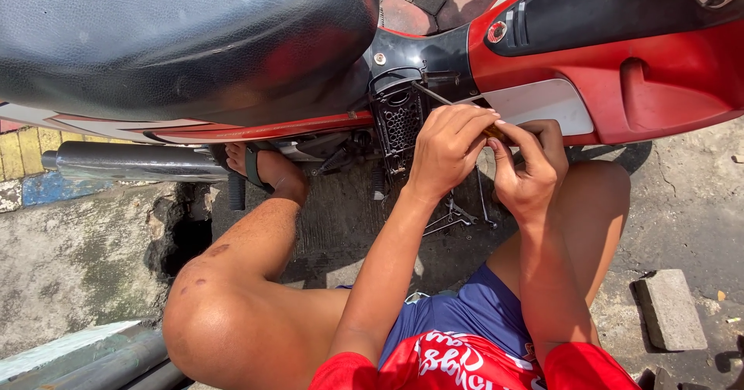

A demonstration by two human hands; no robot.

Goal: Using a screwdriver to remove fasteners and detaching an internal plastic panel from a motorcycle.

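Note:
A red and black motorbike (620, 72) stands in front of me, its black seat (178, 34) at the upper left. Both hands meet at a screwdriver, whose thin metal shaft (432, 94) runs up-left to the black grille panel (399, 119) under the seat. My left hand (446, 146) is closed around the shaft near the handle. My right hand (531, 165) grips the handle, mostly hidden in the fingers. Several spanners and small tools (457, 216) lie on the ground below my hands.
A chrome exhaust pipe (132, 161) runs along the left. My bare left leg (248, 274) reaches under the bike, the foot in a sandal (252, 165). A loose concrete block (670, 309) lies at the right. There is a hole in the concrete (186, 243) at the left.

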